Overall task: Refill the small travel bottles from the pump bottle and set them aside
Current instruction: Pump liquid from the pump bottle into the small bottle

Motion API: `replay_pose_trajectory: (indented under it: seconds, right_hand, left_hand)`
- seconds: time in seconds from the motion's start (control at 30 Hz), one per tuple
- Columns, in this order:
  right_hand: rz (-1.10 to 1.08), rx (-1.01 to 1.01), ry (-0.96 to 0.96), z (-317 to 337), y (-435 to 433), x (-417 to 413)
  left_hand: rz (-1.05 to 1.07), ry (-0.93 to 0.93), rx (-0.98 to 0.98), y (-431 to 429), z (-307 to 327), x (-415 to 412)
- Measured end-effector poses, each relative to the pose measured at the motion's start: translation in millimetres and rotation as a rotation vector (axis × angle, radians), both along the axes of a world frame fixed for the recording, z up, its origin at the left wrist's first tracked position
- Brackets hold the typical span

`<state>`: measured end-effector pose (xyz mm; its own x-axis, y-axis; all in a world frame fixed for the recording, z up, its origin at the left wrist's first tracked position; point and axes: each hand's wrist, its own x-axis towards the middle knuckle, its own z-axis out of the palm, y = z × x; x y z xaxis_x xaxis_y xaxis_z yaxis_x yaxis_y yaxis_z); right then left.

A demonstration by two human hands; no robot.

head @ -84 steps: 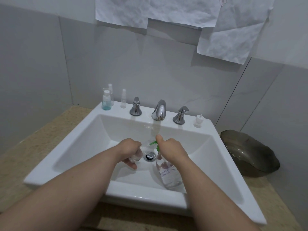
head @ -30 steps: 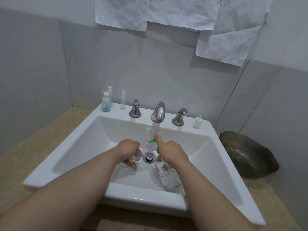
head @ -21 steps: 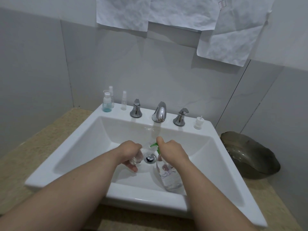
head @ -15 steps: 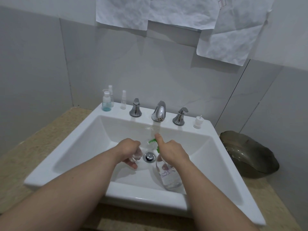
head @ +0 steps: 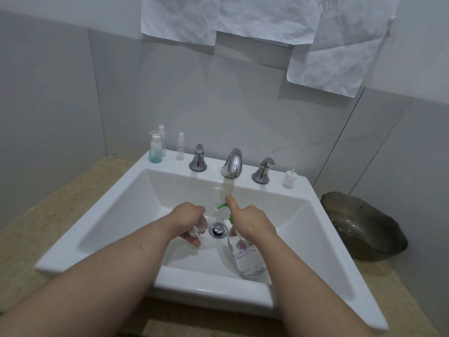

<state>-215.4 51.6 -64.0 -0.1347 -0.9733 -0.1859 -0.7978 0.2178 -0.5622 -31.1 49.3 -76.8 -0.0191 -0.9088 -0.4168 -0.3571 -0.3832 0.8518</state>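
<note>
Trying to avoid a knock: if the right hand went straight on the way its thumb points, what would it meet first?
Probably the sink's back wall, just below the faucet spout. The right hand grips the pump bottle, thumb aimed that way; depth is unclear.

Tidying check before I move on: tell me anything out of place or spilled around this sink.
No spill shows. Two oddities: crumpled white paper sheets hang overlapping and crooked on the wall above the white ceramic sink, and a small white pump cap stands alone on the ledge's right end, off any bottle.
</note>
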Motion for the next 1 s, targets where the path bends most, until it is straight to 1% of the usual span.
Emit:
replay_pose_trajectory:
  seconds: [0.17,0.37,0.53,0.8,1.0]
  right_hand:
    - [0.013,-0.006,-0.037,3.1,1.8,-1.1]
    - [0.031,-0.005,-0.083,5.1,0.9,-2.9]
    - [0.022,0.004,-0.049,1.2,-1.5,-2.3]
    - [0.006,-0.001,0.018,0.0,0.3,-0.4]
    - [0.007,-0.009,0.009,0.0,1.0,-1.3]
  left_hand:
    - [-0.004,-0.002,0.003,2.0,2.3,-0.9]
    - [-0.063,-0.009,0.041,4.0,1.7,-2.7]
    - [-0.065,0.004,0.040,3.0,1.6,-2.6]
    - [-0.007,-0.008,0.008,-0.8,-1.3,0.0]
    - [-0.004,-0.006,0.011,-1.0,-0.7,-0.7]
